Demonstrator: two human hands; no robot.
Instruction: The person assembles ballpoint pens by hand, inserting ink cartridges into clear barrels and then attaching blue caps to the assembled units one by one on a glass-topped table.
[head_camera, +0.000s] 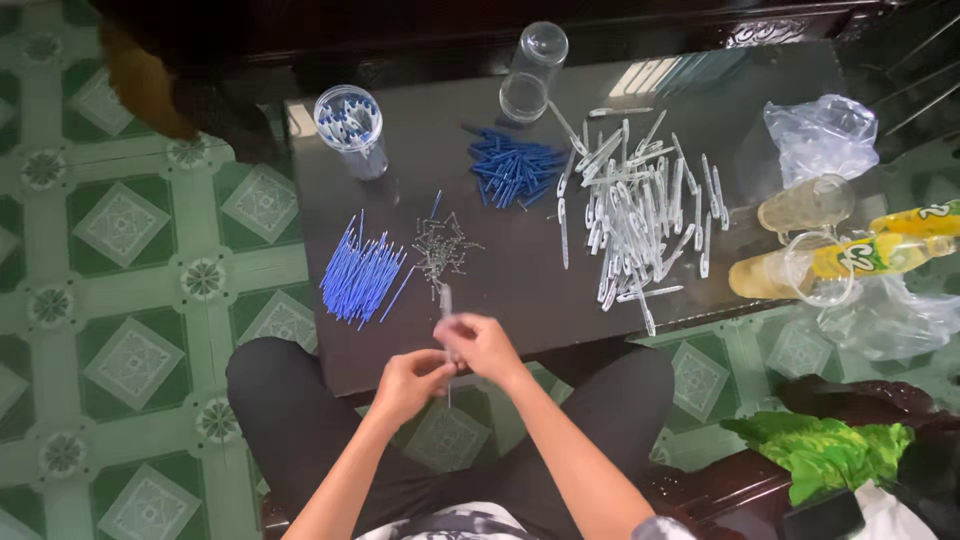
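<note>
My left hand (412, 382) and my right hand (482, 345) meet at the near edge of a dark glass table (420, 160). Together they grip a clear pen barrel (446, 300) that points away from me, with a thin part sticking out below the hands. Just beyond lie a small heap of tiny metal springs (442, 247) and a pile of blue ink refills (362, 275). Farther back are blue pen caps (514, 165) and a wide spread of clear barrels (640, 205).
A clear jar of assembled pens (352, 128) stands at the back left, and an empty jar (532, 72) lies on its side. Bottles with yellow labels (880, 250), a glass mug (822, 268) and plastic bags (822, 135) sit on the right. Green patterned tiles surround the table.
</note>
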